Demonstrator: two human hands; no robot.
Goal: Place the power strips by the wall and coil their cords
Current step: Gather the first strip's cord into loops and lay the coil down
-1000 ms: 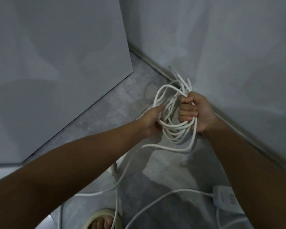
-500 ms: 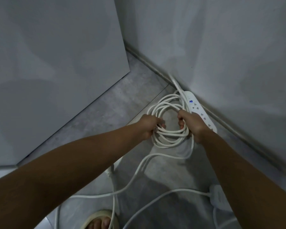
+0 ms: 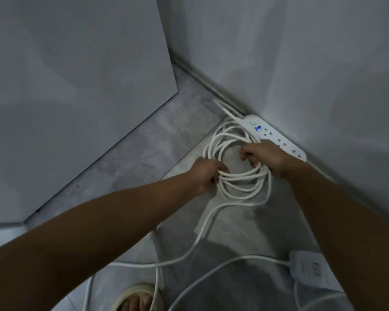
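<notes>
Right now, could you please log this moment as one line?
left hand: grips coiled cord | right hand: grips coiled cord | power strip: by wall | second strip: cord loose

Nothing can be read as a word, brand or number. The long white plastic power strip (image 3: 276, 136) lying against the grey wall (image 3: 312, 63) carries a small glowing blue mark (image 3: 258, 127) just beside its round white button (image 3: 253, 122). The mark is too blurred to tell whether it is letters, digits or a symbol. The short white plastic power strip (image 3: 310, 265) on the floor at the lower right shows only grey socket slots (image 3: 316, 269) and no legible print.
</notes>
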